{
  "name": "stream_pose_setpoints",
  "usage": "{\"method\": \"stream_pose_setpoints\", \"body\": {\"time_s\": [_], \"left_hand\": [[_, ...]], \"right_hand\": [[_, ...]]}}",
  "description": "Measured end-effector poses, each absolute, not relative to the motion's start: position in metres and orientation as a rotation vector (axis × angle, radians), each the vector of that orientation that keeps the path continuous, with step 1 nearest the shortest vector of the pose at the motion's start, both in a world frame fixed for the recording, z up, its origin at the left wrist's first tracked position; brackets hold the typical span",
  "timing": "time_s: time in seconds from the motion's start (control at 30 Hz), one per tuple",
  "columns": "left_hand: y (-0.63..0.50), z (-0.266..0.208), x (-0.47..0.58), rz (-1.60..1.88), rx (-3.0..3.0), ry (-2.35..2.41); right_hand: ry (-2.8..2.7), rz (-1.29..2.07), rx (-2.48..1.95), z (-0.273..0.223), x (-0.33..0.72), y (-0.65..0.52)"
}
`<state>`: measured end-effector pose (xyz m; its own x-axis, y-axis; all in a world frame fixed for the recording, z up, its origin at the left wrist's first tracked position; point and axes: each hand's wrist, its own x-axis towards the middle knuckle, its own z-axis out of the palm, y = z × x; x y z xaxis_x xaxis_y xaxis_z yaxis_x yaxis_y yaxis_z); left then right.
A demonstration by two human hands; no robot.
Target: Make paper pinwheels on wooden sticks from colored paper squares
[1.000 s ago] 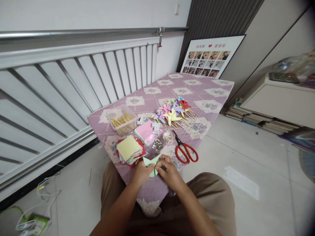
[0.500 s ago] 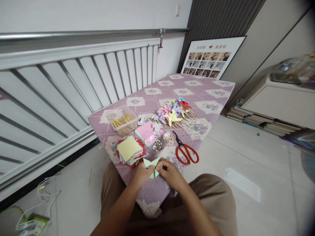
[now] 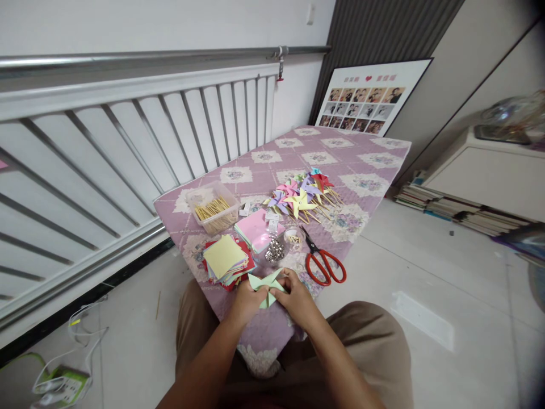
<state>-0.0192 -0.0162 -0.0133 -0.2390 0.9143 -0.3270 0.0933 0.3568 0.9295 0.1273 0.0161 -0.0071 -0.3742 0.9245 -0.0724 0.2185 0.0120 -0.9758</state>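
Observation:
A pale green paper pinwheel (image 3: 267, 282) is held between both hands over the near corner of the table. My left hand (image 3: 247, 297) pinches it from the left, thumb near its middle. My right hand (image 3: 295, 294) grips it from the right, fingers closed on the paper close to the centre. Beyond the hands lie a stack of coloured paper squares (image 3: 223, 258), a clear container of silver metal pins (image 3: 275, 250) and a small round tub of little wooden pieces (image 3: 293, 238). Red-handled scissors (image 3: 326, 264) lie to the right of my right hand.
Finished pinwheels on sticks (image 3: 300, 196) lie in a pile farther back on the flowered tablecloth (image 3: 317, 159). A plastic box of wooden sticks (image 3: 213, 210) stands at the left, near pink paper sheets (image 3: 258, 227). A white radiator (image 3: 179, 125) runs along the table's left side.
My right hand's fingers have shifted on the green paper, with the thumb now laid near the pinwheel's centre. The left hand stays in place, and the view has moved slightly.

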Motion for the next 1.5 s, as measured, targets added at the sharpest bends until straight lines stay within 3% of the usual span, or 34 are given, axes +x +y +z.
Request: {"method": "stream_pose_setpoints", "body": {"time_s": [1.5], "left_hand": [[-0.02,-0.011,-0.013,1.034,1.058,1.652]], "right_hand": [[-1.618,1.566,-1.195,-0.005,0.13,0.021]]}}
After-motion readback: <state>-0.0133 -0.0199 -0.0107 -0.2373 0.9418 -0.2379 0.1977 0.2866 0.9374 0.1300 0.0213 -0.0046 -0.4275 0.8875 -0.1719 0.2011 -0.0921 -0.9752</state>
